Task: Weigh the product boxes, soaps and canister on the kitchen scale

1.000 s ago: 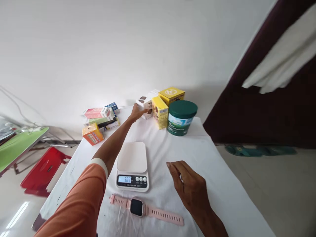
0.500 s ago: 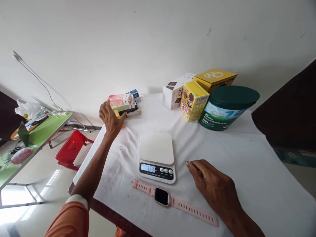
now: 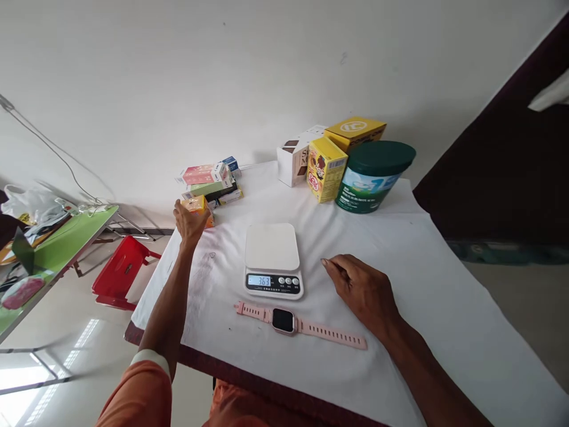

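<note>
My left hand (image 3: 189, 220) reaches out to the table's left edge and closes its fingers round a small orange box (image 3: 198, 206). Behind that box lies a stack of several flat packets (image 3: 208, 179). My right hand (image 3: 361, 289) rests palm down on the white tablecloth (image 3: 400, 255), fingers stretched and holding nothing, just right of a white kitchen scale (image 3: 272, 260) whose display reads 363. A pink smartwatch (image 3: 293, 321) lies flat in front of the scale.
At the table's far end stand a white box (image 3: 291, 161), a small yellow box (image 3: 324, 169), a larger yellow box (image 3: 354, 130) and a green-lidded tub (image 3: 372, 176). A red stool (image 3: 121, 271) and a green table (image 3: 53, 249) stand to the left.
My left hand left the white box at the far end, swung left across the table and came down on the orange box. The right hand stayed flat on the cloth.
</note>
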Demonstrator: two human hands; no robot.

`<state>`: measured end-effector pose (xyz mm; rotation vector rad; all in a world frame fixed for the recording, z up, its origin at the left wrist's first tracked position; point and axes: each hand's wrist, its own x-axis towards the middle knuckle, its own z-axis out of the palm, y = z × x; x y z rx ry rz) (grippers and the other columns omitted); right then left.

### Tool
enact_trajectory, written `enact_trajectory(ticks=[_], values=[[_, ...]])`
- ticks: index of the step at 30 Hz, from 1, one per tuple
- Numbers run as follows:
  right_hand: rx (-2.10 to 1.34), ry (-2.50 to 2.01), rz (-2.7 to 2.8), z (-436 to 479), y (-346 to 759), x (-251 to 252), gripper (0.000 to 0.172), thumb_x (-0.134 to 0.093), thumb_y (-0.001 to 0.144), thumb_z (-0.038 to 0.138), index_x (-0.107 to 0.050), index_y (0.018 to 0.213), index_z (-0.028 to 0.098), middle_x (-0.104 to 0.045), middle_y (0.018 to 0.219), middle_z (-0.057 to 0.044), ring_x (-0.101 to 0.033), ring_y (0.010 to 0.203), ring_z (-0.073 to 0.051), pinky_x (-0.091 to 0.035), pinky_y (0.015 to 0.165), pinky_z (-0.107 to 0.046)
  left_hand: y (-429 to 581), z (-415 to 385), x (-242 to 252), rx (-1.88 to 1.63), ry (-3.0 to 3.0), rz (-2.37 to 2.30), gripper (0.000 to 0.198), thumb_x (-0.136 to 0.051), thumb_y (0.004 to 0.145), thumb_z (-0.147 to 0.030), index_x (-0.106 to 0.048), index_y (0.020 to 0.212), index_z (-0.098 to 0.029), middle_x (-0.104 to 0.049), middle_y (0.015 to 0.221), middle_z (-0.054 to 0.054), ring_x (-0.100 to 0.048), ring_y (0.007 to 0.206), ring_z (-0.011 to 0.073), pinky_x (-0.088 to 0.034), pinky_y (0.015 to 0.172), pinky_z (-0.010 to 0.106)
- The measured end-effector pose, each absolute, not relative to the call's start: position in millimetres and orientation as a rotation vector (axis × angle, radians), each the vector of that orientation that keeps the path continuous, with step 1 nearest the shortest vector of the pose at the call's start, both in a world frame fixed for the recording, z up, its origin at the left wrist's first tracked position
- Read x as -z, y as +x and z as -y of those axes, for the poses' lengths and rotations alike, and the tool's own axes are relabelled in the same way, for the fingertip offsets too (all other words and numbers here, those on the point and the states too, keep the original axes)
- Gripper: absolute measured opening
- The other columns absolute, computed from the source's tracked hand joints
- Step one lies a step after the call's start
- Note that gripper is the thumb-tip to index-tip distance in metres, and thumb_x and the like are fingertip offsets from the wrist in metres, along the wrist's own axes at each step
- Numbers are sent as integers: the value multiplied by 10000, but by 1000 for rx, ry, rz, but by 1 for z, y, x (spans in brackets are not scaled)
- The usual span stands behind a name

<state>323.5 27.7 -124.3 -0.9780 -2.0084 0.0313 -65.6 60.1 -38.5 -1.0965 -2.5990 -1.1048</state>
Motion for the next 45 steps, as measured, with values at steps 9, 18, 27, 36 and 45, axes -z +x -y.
enact_trajectory(ticks=[9,18,27,36,45], values=[[-108,-1073,2012,-27,316,128,420,-465,1060,384,-556,690,209,-614,648,-23,-499,554,-134,-325,552,-279,-54,-12,23,1414,-1220,2458,791,-895,655,-403,-535,1334,-216,-674,1232,99,-688,1134,282,-520,1073,465],[-146,-1177,2011,-30,320,126,424,-449,1054,388,-573,690,210,-627,669,-38,-494,572,-148,-312,576,-297,27,-3,16,1411,-1815,2248,746,-875,712,-405,-531,1351,-234,-679,1327,116,-704,1149,273,-582,994,426],[-154,-1197,2032,-29,320,122,418,-457,1068,382,-630,741,188,-654,712,-55,-521,595,-141,-320,593,-285,69,-15,19,1123,-2083,2032,719,-857,711,-378,-532,1333,-218,-647,1336,111,-628,1256,302,-518,1076,454],[-165,-1206,2035,-27,320,119,418,-435,1070,390,-666,790,182,-699,769,-79,-540,639,-161,-331,619,-298,70,-6,22,1123,-2087,2045,864,-869,739,-551,-470,1438,-237,-566,1404,150,-544,1360,333,-503,1098,483],[-168,-1224,2059,-27,318,120,411,-437,1069,372,-658,778,184,-698,764,-71,-550,635,-162,-330,616,-299,41,2,9,1299,-2120,2065,681,-628,935,-647,-452,1480,-278,-525,1491,157,-608,1307,304,-522,1065,484]])
